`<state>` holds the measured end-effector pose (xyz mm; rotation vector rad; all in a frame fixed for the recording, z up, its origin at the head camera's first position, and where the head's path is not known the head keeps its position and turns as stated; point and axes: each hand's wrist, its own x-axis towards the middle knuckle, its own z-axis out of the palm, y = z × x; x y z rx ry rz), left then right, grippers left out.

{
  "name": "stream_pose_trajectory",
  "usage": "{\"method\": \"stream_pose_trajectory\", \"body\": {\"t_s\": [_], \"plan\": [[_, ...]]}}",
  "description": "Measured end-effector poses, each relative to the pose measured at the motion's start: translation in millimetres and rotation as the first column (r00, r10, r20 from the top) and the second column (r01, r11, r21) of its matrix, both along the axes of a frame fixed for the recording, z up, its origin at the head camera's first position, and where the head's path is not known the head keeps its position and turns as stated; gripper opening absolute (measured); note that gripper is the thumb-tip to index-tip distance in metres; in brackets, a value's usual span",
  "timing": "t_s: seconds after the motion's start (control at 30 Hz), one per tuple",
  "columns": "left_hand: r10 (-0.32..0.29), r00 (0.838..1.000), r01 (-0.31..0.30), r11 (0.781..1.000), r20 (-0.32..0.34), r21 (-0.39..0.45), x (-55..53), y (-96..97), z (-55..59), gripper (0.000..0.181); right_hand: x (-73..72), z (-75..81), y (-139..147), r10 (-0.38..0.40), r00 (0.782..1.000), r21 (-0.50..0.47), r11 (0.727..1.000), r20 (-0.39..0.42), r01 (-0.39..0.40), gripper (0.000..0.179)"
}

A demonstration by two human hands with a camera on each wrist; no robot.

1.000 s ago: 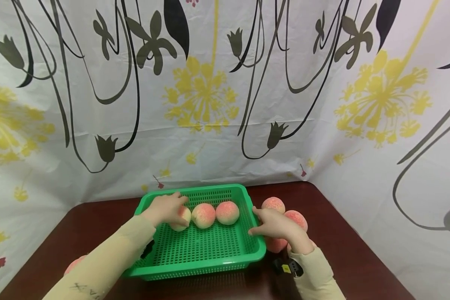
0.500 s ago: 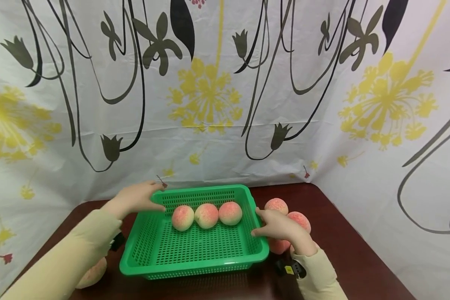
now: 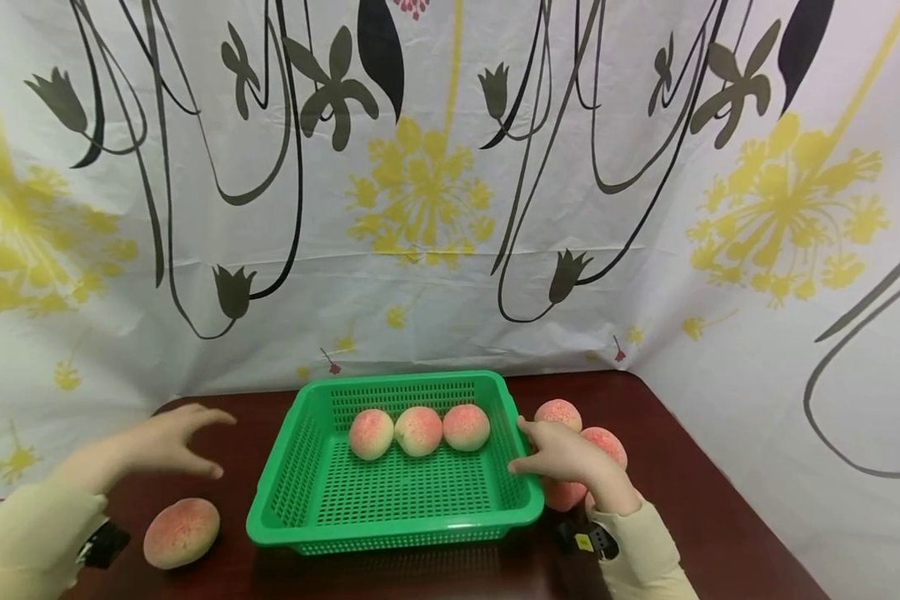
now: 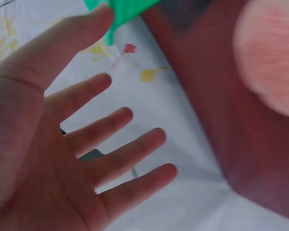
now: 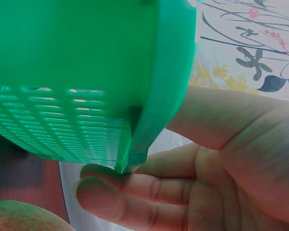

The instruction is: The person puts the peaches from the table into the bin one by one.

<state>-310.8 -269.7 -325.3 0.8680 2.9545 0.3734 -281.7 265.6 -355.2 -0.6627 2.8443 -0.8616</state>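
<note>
A green plastic basket (image 3: 390,532) stands on the table with three peaches in a row inside: a left peach (image 3: 371,434), a middle peach (image 3: 418,431) and a right peach (image 3: 467,427). My right hand (image 3: 566,454) grips the basket's right rim; in the right wrist view its fingers (image 5: 144,204) curl below the rim. Left of the basket, my left hand (image 3: 150,446) hovers with spread fingers and holds nothing, as the left wrist view confirms. A single peach (image 3: 182,533) lies on the table just below and nearer than that hand.
More peaches lie right of the basket, among them a far peach (image 3: 558,413) and another peach (image 3: 606,446), partly behind my right hand. The dark red table (image 3: 690,500) meets a patterned white cloth (image 3: 435,325) at the back and sides.
My left hand has let go of the left peach in the basket and swung out left past the rim, over the table. The lone peach there is now uncovered. My right hand stays at the rim.
</note>
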Motion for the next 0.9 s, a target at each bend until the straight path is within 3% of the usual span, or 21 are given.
{"method": "stream_pose_trajectory", "body": {"t_s": [0.1,0.23,0.4,0.57,0.77,0.9], "plan": [[-0.036,0.997,0.034,0.999,0.064,0.029,7.8,-16.9,-20.9,0.064,-0.3,-0.3,0.2,0.006,1.000,0.003,1.000,-0.011,-0.006,0.078],[-0.035,0.984,0.021,0.997,0.176,0.080,14.6,-35.4,-45.3,0.064,-1.4,-1.1,0.2,0.008,1.000,0.003,1.000,-0.014,-0.008,0.078],[-0.041,0.972,0.013,0.993,0.230,0.121,20.6,-50.5,-66.7,0.061,-2.9,-3.3,0.9,0.016,1.000,-0.007,1.000,0.018,-0.016,0.078],[-0.089,0.957,0.036,0.981,0.276,0.190,22.3,-55.4,-79.5,0.060,-2.8,-3.8,2.4,0.027,0.999,-0.009,1.000,0.017,-0.027,0.079],[-0.104,0.928,0.008,0.965,0.358,0.261,22.9,-52.7,-88.7,0.061,-4.6,-4.7,3.5,0.034,0.999,-0.014,0.999,0.013,-0.034,0.078],[-0.082,0.937,-0.008,0.967,0.339,0.256,25.2,-52.2,-93.0,0.059,-6.2,-5.3,3.7,0.040,0.999,-0.010,0.999,0.014,-0.040,0.078]]}}
